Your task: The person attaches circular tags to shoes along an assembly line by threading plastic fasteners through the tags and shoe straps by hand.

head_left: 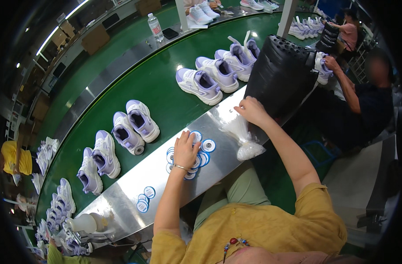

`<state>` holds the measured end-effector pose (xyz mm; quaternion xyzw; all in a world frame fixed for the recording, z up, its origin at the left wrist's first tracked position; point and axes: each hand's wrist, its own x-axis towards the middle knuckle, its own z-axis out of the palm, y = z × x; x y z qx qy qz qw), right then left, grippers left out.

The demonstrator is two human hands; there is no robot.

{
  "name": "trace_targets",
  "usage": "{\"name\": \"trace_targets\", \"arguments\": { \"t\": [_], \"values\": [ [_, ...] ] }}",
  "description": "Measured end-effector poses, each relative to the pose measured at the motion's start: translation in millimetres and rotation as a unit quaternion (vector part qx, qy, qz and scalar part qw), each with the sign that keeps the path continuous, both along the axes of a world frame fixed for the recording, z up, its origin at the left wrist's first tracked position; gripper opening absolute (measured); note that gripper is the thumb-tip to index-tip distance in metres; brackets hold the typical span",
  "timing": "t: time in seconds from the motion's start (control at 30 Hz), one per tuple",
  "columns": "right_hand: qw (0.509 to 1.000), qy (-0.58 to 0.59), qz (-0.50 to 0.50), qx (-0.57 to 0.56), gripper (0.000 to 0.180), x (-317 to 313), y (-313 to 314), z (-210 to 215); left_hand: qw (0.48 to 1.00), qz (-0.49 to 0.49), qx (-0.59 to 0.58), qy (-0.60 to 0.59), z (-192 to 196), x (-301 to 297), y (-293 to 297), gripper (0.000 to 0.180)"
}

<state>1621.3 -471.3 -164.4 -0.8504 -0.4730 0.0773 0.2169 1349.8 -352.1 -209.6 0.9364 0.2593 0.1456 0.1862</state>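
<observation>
My left hand (185, 152) rests palm down on a pile of round blue-and-white tags (204, 158), its fingers stretched out over them and hiding some. One tag (208, 145) with a dark centre lies beside those fingers. Farther right, my right hand (253, 111) reaches to the upper end of a bundle of thin, clear plastic strands (239, 132). Its fingers are bent and close together there; anything between them is too small to make out. Several more round tags (143, 201) lie apart on the metal ledge (166, 189), to the left of my left forearm.
Pairs of white-and-purple sneakers (105, 154) stand along the green belt (166, 110) beyond the ledge. A black padded cylinder (280, 75) stands close to my right hand. A pale round-ended container (84, 223) sits at the ledge's left. A co-worker (363, 97) handles a shoe at right.
</observation>
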Motion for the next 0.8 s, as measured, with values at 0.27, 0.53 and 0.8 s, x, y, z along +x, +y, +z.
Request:
{"name": "trace_targets", "arguments": {
  "t": [0.27,0.53,0.8],
  "values": [
    [0.987,0.106,0.040,0.110,0.018,-5,6,-27,0.995,-0.016,0.052,-0.087,29,27,-36,0.030],
    [0.948,0.110,0.100,0.280,0.010,-24,-3,-6,0.975,-0.182,-0.025,-0.121,11,93,-118,0.039],
    [0.851,0.302,0.043,0.428,0.012,-25,7,45,0.978,-0.171,-0.039,-0.111,-2,97,-121,0.037]
  ]
}}
